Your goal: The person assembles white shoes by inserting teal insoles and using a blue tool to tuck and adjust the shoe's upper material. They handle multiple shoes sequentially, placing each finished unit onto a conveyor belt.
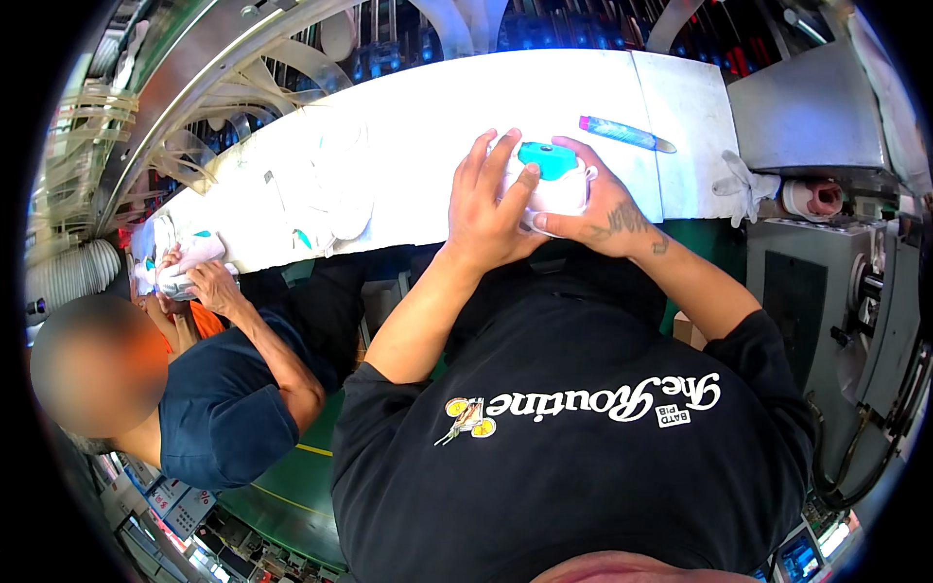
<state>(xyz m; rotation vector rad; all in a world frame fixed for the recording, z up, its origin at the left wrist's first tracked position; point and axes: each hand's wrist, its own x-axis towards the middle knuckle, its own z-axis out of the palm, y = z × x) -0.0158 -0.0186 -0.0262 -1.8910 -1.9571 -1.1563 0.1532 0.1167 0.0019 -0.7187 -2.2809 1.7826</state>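
Between both my hands, above the white worktop, is a white shoe upper point(569, 198) fitted around a teal shoe last point(549, 160). The last's top, with a small dark hole, faces up. My left hand point(486, 202) wraps the left side of the upper, thumb against the teal edge. Around the right side curls my right hand point(604, 212), its thumb low on the white material and its fingers behind. A small white loop shows near the right fingers. The underside of the upper is hidden. Beyond my right hand lies a blue-handled tool point(622, 133) with a pink end and pointed tip.
A white covered worktop point(418, 117) runs across in front of me. A white glove point(743, 187) hangs at its right end, beside grey machinery point(812, 117). To the left, a co-worker point(228, 398) handles a similar white piece point(202, 251). Clear hoses point(262, 87) hang at far left.
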